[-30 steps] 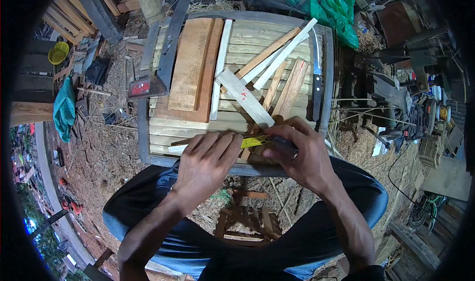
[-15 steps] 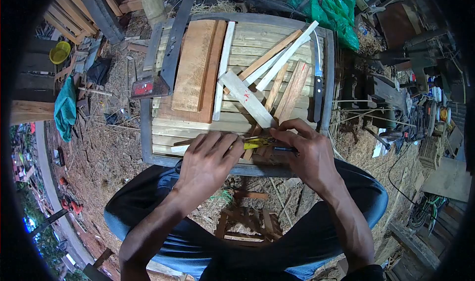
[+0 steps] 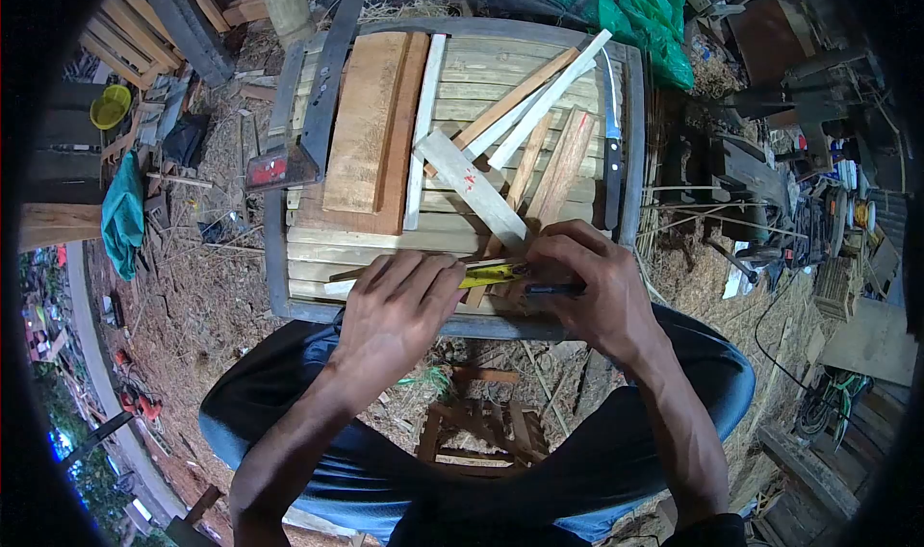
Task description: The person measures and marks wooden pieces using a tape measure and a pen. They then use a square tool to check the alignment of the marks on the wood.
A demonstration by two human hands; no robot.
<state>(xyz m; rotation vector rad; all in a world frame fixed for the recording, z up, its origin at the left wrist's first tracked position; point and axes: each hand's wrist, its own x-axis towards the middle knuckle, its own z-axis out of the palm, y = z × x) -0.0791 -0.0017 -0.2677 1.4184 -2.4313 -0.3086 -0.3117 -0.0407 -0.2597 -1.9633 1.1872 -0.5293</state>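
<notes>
My left hand (image 3: 399,308) is closed over a yellow measuring tape (image 3: 489,275) near the front edge of the slatted table. A pale wooden strip (image 3: 339,285) sticks out to the left from under its fingers. My right hand (image 3: 602,282) is pinched at the right end of the tape and has a dark, pen-like stick (image 3: 555,288) under its fingers. The fingertips hide how the tape's end meets the wood. Just beyond the hands lies a flat grey-white wood piece (image 3: 474,189) with red marks, beside a brown slat (image 3: 563,167).
On the slatted table (image 3: 462,328) lie a handsaw (image 3: 332,85), a wide brown board (image 3: 361,124), a white strip (image 3: 424,133), crossed strips (image 3: 549,100) and a knife (image 3: 613,152). A green plastic bag (image 3: 640,27) is at the back right. My knees flank the front edge.
The yellow tape now shows more of its face between my hands and tilts slightly up to the right. Both hands keep nearly the same place; the whole view has shifted a little.
</notes>
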